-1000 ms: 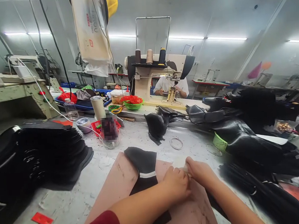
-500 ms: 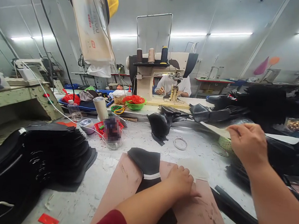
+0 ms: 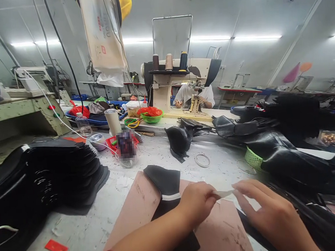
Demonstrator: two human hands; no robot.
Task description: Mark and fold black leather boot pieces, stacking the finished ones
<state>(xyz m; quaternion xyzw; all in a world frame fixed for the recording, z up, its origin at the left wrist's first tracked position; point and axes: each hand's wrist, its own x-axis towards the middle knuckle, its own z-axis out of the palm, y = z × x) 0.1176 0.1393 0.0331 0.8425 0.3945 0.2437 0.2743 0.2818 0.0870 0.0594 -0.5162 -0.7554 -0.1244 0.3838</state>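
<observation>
My left hand (image 3: 197, 201) is closed over the right part of a pink board (image 3: 127, 212), pinching one end of a thin pale strip (image 3: 224, 193). At the strip's other end is my right hand (image 3: 265, 206), thumb and fingertips closed on it. A black piece (image 3: 165, 181) with a white band lies on the board, partly hidden under my left forearm.
Stacked black pieces (image 3: 64, 174) stand at the left, a red tag (image 3: 56, 248) in front. Black leather parts (image 3: 275, 148) and a green basket (image 3: 253, 159) lie right. Beyond are a metal ring (image 3: 202, 160), a tumbler (image 3: 113, 121) and a sewing machine (image 3: 165, 91); a person sits behind it.
My right hand has come down and left from beside the green basket to my left hand. My left hand has lifted slightly and now pinches the pale strip. The pale sheet near the basket is gone from there.
</observation>
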